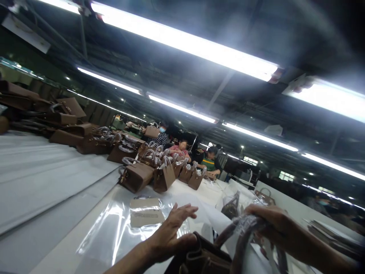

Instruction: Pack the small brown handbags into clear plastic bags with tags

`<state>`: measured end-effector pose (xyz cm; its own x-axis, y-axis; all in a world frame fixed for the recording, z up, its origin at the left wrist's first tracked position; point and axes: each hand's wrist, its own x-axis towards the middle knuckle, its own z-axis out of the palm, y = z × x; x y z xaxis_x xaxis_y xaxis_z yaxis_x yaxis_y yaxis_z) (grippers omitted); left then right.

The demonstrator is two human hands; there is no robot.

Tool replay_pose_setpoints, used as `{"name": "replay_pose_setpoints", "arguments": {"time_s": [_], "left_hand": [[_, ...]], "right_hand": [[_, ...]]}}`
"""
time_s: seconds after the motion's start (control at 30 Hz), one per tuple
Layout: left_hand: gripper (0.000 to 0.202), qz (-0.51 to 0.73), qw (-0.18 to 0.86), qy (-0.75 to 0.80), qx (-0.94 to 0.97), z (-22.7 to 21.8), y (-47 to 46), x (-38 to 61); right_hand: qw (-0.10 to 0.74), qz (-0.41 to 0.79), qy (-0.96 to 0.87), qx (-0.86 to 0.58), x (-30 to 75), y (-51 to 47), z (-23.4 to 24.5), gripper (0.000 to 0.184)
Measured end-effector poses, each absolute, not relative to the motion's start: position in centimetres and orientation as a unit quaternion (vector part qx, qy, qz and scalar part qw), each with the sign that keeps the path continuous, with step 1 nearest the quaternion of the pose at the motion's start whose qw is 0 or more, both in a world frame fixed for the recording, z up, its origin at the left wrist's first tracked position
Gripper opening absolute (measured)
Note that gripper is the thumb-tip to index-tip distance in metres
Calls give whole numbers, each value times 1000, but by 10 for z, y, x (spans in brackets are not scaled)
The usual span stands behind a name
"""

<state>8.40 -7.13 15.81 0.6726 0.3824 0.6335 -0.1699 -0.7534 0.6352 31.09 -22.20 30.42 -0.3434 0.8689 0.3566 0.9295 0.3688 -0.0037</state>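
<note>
A brown handbag (208, 257) is right in front of me at the bottom of the head view, its lower part cut off by the frame. My right hand (266, 217) is closed around its plastic-wrapped handles (242, 228). My left hand (175, 232) has its fingers stretched out, with the thumb against the bag's top edge. Beyond the left hand lies a clear plastic sheet or bag (111, 224) with a beige printed card (146, 213) on it.
Several brown handbags (164, 177) with wrapped handles stand in rows on the white table (54, 251). More bags (65, 129) are piled at the left. Co-workers (211, 161) are at the far side. A white panel (288, 201) runs along the right, near a stack of flat pieces (333, 232).
</note>
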Motion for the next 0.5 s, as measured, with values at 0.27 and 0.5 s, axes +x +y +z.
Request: {"name": "replay_pose_setpoints", "arguments": {"time_s": [0.27,0.5], "left_hand": [[42,476,283,99,827,153,-67,81],[74,401,235,158,871,165,-37,102]], "right_hand": [[92,-40,-799,-594,316,-219,288,32],[104,-15,-810,-576,321,-225,284,27]]}}
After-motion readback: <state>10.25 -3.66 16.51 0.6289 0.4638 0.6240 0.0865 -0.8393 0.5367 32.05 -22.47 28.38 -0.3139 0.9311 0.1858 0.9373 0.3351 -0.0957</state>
